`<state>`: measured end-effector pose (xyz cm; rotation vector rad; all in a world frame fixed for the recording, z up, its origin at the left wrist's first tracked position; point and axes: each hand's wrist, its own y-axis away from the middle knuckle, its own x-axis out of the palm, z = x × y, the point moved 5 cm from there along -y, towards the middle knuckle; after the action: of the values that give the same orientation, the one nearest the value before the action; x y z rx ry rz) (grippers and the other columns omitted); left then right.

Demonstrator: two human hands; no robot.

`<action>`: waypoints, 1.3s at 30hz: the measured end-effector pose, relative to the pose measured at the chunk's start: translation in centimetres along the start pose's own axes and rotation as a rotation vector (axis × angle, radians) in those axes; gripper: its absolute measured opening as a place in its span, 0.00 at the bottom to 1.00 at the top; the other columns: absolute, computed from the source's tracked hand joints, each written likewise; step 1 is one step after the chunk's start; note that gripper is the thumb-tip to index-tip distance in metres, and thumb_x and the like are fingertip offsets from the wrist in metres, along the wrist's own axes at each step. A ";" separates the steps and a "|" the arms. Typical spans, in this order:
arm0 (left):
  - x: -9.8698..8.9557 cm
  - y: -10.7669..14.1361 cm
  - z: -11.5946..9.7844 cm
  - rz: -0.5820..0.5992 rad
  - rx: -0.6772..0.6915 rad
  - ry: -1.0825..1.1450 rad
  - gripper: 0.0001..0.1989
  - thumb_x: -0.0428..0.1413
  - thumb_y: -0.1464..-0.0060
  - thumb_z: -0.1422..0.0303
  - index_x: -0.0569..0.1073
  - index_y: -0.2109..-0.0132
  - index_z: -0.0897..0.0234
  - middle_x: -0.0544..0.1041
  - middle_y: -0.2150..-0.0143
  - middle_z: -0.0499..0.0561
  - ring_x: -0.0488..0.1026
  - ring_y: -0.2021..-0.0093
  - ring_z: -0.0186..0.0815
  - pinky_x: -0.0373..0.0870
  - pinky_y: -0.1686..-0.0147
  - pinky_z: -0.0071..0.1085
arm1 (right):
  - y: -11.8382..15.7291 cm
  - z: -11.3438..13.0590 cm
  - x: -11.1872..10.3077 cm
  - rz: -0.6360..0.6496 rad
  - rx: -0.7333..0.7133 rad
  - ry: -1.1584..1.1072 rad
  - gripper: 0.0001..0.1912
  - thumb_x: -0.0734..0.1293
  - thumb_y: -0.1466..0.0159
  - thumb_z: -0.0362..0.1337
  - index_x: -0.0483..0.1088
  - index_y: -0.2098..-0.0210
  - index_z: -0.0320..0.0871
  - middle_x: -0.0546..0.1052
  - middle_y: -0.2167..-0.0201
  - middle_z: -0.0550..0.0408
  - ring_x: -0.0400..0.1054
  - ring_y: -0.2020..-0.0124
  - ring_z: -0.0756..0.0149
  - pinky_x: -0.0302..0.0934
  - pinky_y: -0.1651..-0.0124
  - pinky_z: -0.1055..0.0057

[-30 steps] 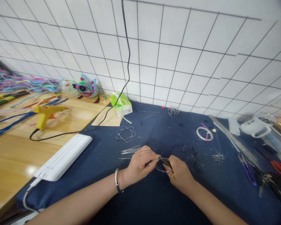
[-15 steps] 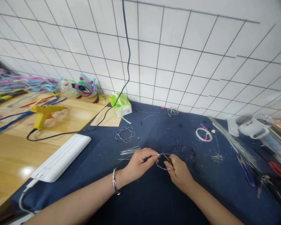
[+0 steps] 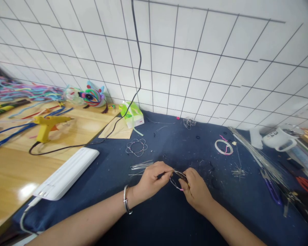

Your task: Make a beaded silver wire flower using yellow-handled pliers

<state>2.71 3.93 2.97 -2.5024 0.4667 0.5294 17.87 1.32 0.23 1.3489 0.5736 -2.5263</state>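
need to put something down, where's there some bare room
Blue cloth between the left forearm and right forearm; wooden tabletop left of the long white case; and, scraps aside, cloth between the wire flower and white ring. Crowded: the right side, with wire bundle, mug and purple-handled tool.

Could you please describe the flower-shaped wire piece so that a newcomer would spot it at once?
On the dark blue cloth, look just nearer the viewer than the green and white box. There lies a thin silvery wire ring with rounded, petal-like loops all around; the silvery wires beside the left hand are straight.
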 end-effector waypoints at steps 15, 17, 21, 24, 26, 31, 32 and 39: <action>0.0 0.2 -0.1 -0.042 0.124 -0.113 0.07 0.50 0.47 0.77 0.71 0.63 0.65 0.74 0.71 0.49 0.66 0.70 0.29 0.61 0.68 0.28 | 0.2 -0.3 0.3 -0.022 -0.022 0.039 0.08 0.53 0.36 0.37 0.56 0.71 0.42 0.62 0.73 0.54 0.57 0.70 0.67 0.54 0.67 0.69; 0.0 0.4 -0.1 -0.036 0.127 -0.116 0.07 0.50 0.47 0.77 0.71 0.63 0.65 0.73 0.71 0.49 0.66 0.71 0.29 0.61 0.68 0.28 | 0.2 -0.4 0.3 -0.029 -0.027 0.069 0.08 0.53 0.36 0.37 0.56 0.71 0.42 0.62 0.73 0.55 0.57 0.71 0.67 0.54 0.67 0.70; 0.1 0.4 0.0 -0.023 0.114 -0.103 0.07 0.50 0.47 0.77 0.71 0.63 0.65 0.73 0.72 0.49 0.66 0.71 0.29 0.61 0.68 0.28 | 0.3 -0.5 0.3 -0.071 -0.070 0.132 0.07 0.54 0.37 0.36 0.58 0.70 0.41 0.63 0.73 0.54 0.58 0.70 0.67 0.54 0.67 0.70; 0.2 0.3 0.1 0.001 0.083 -0.080 0.07 0.50 0.47 0.77 0.71 0.65 0.66 0.72 0.72 0.49 0.66 0.71 0.29 0.61 0.68 0.27 | 0.5 -0.6 0.5 -0.091 -0.083 0.193 0.07 0.54 0.37 0.36 0.58 0.70 0.41 0.63 0.73 0.53 0.58 0.70 0.67 0.55 0.66 0.70; 0.2 0.2 0.0 0.028 0.051 -0.046 0.07 0.49 0.47 0.76 0.71 0.65 0.66 0.71 0.72 0.49 0.66 0.71 0.29 0.61 0.68 0.27 | 0.6 -0.7 0.6 -0.095 -0.082 0.232 0.08 0.54 0.36 0.36 0.59 0.70 0.40 0.63 0.73 0.53 0.58 0.71 0.67 0.55 0.67 0.70; 0.3 0.0 0.3 0.095 -0.066 0.091 0.07 0.48 0.45 0.74 0.71 0.66 0.67 0.70 0.72 0.49 0.65 0.71 0.29 0.62 0.69 0.26 | 0.6 -0.9 0.5 -0.107 -0.092 0.276 0.10 0.54 0.36 0.38 0.59 0.71 0.41 0.64 0.75 0.54 0.58 0.73 0.68 0.54 0.69 0.72; 0.3 0.1 0.4 0.104 -0.089 0.124 0.08 0.47 0.45 0.73 0.71 0.66 0.67 0.69 0.72 0.49 0.65 0.71 0.29 0.62 0.69 0.26 | 0.6 -1.0 0.5 -0.103 -0.092 0.274 0.10 0.54 0.36 0.38 0.59 0.71 0.41 0.64 0.75 0.54 0.58 0.73 0.68 0.54 0.69 0.72; 0.8 0.2 1.3 0.190 -0.229 0.343 0.10 0.47 0.43 0.68 0.69 0.69 0.69 0.68 0.74 0.48 0.64 0.73 0.28 0.62 0.71 0.25 | 0.4 -1.0 0.3 -0.103 -0.108 0.294 0.12 0.54 0.36 0.40 0.60 0.71 0.41 0.64 0.74 0.53 0.58 0.72 0.67 0.55 0.68 0.71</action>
<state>2.99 4.32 1.46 -2.7995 0.8213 0.2299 18.64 1.39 -0.63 1.7023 0.8426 -2.3485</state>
